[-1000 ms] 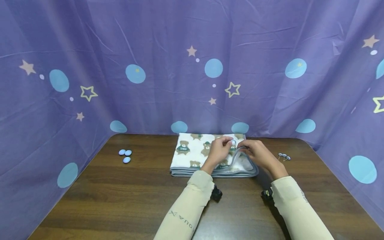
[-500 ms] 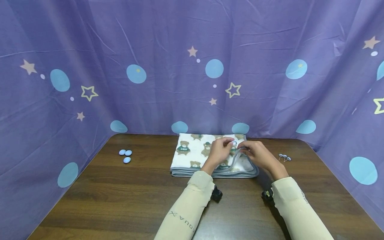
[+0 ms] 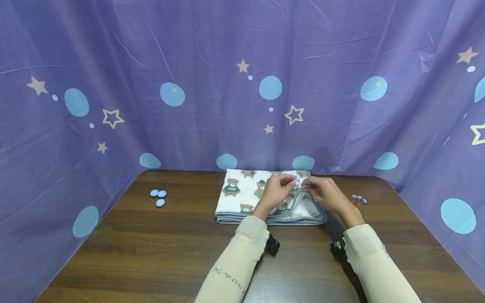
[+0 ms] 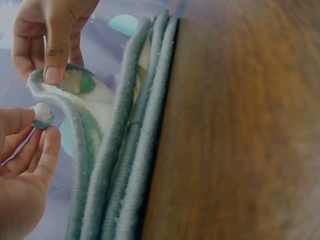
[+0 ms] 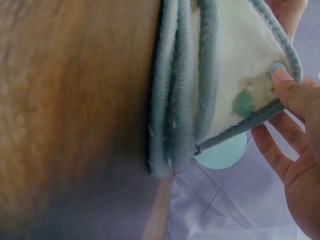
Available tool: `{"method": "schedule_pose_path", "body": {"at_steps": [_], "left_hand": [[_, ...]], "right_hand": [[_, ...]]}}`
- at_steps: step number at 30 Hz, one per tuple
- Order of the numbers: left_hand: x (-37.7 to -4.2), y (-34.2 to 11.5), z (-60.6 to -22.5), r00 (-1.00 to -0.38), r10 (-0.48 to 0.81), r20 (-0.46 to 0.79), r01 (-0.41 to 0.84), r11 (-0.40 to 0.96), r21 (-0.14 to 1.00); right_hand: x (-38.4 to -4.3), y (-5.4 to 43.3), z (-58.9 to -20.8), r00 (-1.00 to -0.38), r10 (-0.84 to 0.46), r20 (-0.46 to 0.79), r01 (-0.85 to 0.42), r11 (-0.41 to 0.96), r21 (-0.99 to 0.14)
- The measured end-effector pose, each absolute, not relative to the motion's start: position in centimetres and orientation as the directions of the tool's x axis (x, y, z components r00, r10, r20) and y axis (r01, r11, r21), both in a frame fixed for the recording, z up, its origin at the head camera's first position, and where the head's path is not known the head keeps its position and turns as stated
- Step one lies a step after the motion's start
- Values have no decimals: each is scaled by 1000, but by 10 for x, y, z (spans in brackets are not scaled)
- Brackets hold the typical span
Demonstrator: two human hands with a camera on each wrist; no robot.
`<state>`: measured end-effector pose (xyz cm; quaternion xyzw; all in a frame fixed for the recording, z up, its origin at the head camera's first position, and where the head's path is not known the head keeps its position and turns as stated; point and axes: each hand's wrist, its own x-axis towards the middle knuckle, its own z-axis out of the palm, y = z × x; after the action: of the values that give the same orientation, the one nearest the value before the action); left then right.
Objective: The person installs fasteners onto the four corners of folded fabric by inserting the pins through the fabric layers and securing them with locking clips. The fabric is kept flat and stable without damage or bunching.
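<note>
A folded blanket point(image 3: 250, 198) with teddy bears on white and a grey-blue edging lies at the back middle of the table. My left hand point(image 3: 275, 193) pinches a small round fastener point(image 4: 43, 116) between thumb and fingers. It is white above and blue below, and a thin pin-like point stands up from it. My right hand point(image 3: 326, 193) holds a raised corner of the blanket point(image 5: 260, 65), thumb on the white inner face. The fastener is close beside this corner's edging in the left wrist view, with a small gap between.
At the table's left are three pale blue round caps point(image 3: 160, 203). To the right of the blanket stand three small pins point(image 3: 359, 198) with pale blue heads. The brown wooden table point(image 3: 170, 252) ends at a purple curtain point(image 3: 212, 105) with stars and dots.
My left fingers and the fastener have shifted very slightly right, toward the raised corner, and the fastener has tilted a little. My right hand keeps holding the blanket corner.
</note>
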<state>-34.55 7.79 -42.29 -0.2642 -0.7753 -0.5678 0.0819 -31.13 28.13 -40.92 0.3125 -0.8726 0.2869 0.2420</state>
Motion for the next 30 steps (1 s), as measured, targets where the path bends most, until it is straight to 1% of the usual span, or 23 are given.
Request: {"method": "schedule_pose_path", "body": {"at_steps": [5, 14, 22, 25, 30], "left_hand": [[-348, 74, -424, -834, 332, 440, 516, 191, 835], [-347, 71, -426, -840, 394, 374, 457, 141, 878], [-345, 72, -425, -845, 391, 365, 445, 135, 885], [-346, 71, -423, -845, 396, 361, 449, 157, 880], [-347, 62, -417, -856, 378, 353, 462, 251, 851]], "right_hand": [[-312, 282, -409, -674, -380, 634, -683, 647, -338], [-311, 283, -409, -670, -382, 637, -676, 668, -311], [-310, 283, -407, -673, -391, 628, -680, 661, -318], [-310, 283, -406, -668, -396, 630, -684, 660, -310], [-311, 285, -406, -649, -407, 642, -697, 657, -288]]}}
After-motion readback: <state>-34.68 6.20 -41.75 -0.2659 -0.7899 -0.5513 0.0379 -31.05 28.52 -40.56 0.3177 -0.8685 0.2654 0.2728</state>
